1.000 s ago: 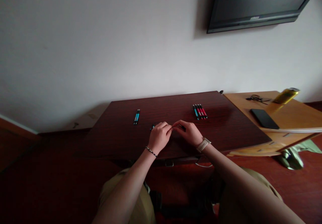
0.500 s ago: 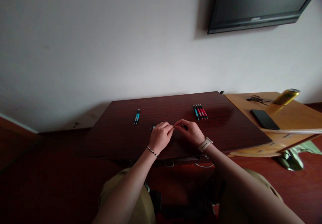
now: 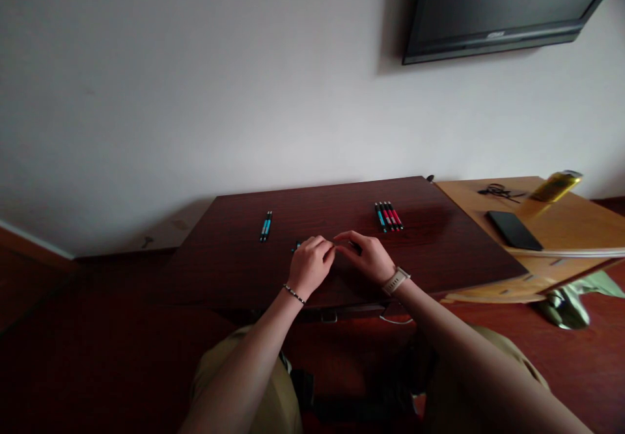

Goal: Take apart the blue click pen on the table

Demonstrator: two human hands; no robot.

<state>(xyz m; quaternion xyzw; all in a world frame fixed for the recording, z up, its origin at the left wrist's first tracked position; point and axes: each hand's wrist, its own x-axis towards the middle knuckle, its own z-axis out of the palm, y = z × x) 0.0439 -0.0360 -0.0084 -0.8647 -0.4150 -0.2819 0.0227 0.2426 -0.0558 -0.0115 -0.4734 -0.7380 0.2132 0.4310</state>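
Note:
Above the dark wooden table [image 3: 234,265], my left hand [image 3: 311,265] is closed, its fingertips meeting those of my right hand [image 3: 366,255]. Whatever is pinched between them is too small to make out. A dark bit with a bluish tint [image 3: 295,246] shows past the left knuckles; I cannot tell whether it is held or lies on the table. Something black [image 3: 356,247] shows inside my curled right hand. Beyond the left hand lie two blue-and-black pens [image 3: 266,226] side by side. Farther right is a row of several pens [image 3: 389,217], one blue and the others red or pink.
A lighter wooden cabinet [image 3: 586,226] adjoins on the right, with a black phone [image 3: 514,230], a dark cable [image 3: 501,192] and a yellow can [image 3: 556,187] on it. A television [image 3: 498,11] hangs on the wall. Green cloth [image 3: 571,307] lies on the floor.
The right fingers have shifted slightly left, and a small gap shows between thumb and forefinger. The left hand is nearly still; the pens on the table have not moved.

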